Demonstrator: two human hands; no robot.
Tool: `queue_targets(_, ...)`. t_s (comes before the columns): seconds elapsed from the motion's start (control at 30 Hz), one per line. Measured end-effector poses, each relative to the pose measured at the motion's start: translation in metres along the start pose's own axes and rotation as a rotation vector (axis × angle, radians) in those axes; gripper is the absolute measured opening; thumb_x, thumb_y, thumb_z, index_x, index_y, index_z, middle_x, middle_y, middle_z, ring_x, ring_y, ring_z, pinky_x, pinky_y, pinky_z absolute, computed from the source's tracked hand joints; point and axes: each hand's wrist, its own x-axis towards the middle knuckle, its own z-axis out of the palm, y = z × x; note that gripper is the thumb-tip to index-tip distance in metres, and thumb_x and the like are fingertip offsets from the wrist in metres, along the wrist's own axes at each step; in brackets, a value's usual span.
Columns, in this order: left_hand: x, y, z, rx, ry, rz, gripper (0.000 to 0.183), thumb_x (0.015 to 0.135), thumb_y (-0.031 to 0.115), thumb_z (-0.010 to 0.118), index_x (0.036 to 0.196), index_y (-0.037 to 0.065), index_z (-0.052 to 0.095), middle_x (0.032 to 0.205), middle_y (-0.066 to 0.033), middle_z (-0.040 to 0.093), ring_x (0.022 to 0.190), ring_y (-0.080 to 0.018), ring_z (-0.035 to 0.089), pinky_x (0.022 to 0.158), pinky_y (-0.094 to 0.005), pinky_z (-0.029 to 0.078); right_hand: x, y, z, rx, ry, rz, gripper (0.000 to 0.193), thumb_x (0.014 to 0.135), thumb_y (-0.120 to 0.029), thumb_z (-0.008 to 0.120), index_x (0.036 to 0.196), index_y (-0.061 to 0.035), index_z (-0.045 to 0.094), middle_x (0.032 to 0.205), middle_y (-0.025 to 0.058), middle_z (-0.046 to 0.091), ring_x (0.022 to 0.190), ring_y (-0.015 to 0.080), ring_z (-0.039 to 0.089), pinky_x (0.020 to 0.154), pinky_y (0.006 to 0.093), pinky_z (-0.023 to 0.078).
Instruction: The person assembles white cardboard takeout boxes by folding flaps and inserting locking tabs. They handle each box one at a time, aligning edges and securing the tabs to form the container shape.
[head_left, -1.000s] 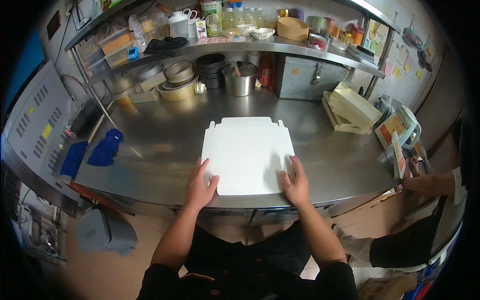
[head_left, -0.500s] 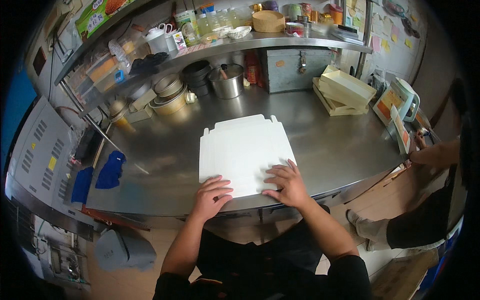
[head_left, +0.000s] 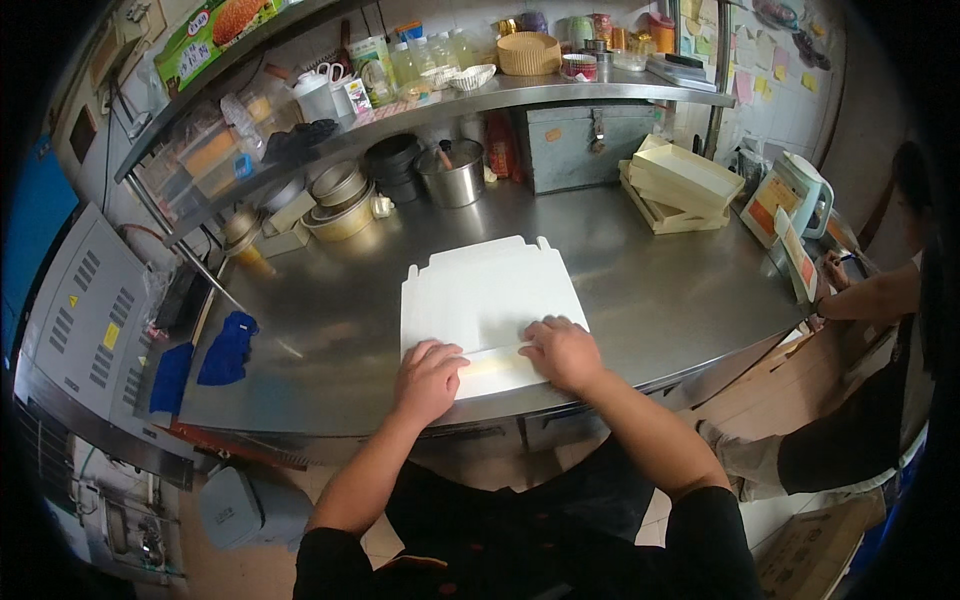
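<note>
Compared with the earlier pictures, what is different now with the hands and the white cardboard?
The left hand and right hand moved from the side edges of the white cardboard inward onto its near part, where a fold now shows between them. The cream trays stayed in place.

White cardboard sheet (head_left: 490, 295) — one; blue cloths (head_left: 228, 348) — two; one grey bin (head_left: 232, 505); one metal chest (head_left: 565, 152)

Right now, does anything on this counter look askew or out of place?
Yes, the cream trays at the back right of the counter look askew: they're piled at uneven angles, edges out of line. Nothing odd stands out on the white cardboard.
</note>
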Motion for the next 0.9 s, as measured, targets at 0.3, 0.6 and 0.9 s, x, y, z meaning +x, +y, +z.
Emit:
queue_targets(0.3,0.009,0.016,0.004,0.232,-0.482,0.059,0.017,0.087,0.012,0.074,0.103,0.007,0.075,0.097,-0.0067,0.072,0.095,-0.0292,0.073,0.083,-0.0449,0.062,-0.008,-0.018,0.017,-0.07,0.057,-0.301,0.014,0.095,-0.021,0.075,0.1,-0.0097,0.081,0.106,0.0063,0.076,0.101,0.0282,0.07,0.09,0.0428,0.056)
queue_targets(0.6,0.03,0.018,0.048,-0.071,-0.233,-0.345,0.014,0.089,0.006,0.068,0.101,0.002,0.073,0.105,-0.0137,0.075,0.102,-0.0375,0.073,0.093,-0.0489,0.06,0.033,-0.025,0.041,-0.201,-0.235,-0.162,0.027,0.093,-0.015,0.07,0.118,-0.0043,0.072,0.111,0.015,0.073,0.108,0.0349,0.068,0.096,0.0467,0.055)
queue_targets(0.9,0.054,0.01,0.107,-1.275,0.184,-0.727,0.066,0.117,0.04,0.05,0.171,0.005,0.037,0.173,-0.0202,0.04,0.163,-0.0329,0.033,0.134,-0.0449,0.027,0.081,-0.046,0.115,1.476,0.073,0.389,0.054,0.112,-0.02,0.063,0.158,0.0013,0.046,0.152,0.0175,0.058,0.139,0.0272,0.056,0.119,0.0387,0.046)
